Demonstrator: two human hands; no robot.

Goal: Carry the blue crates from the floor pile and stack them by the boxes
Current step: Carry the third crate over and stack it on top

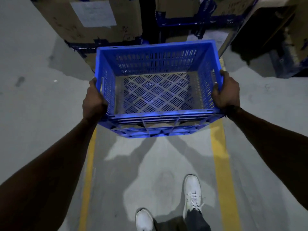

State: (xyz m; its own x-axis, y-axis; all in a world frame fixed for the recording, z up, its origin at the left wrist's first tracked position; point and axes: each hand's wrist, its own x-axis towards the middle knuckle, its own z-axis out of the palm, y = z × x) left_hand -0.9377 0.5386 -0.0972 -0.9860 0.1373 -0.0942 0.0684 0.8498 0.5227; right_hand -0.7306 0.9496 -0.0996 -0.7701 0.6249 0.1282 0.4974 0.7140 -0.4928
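An empty blue crate (156, 114) with slotted walls and a grey slotted bottom hangs in the air in front of me, above the floor. My left hand (94, 101) grips its left side wall at the handle slot. My right hand (227, 92) grips its right side wall, thumb inside the rim. Cardboard boxes (93, 22) on blue pallets stand just beyond the crate's far edge. The floor pile of crates is out of view.
Two yellow floor lines (220, 164) run forward under the crate on a grey concrete floor (33, 80). My white shoes (191, 190) stand between them. A dark box stack (273, 39) stands at the right, more taped boxes (200, 14) behind the middle.
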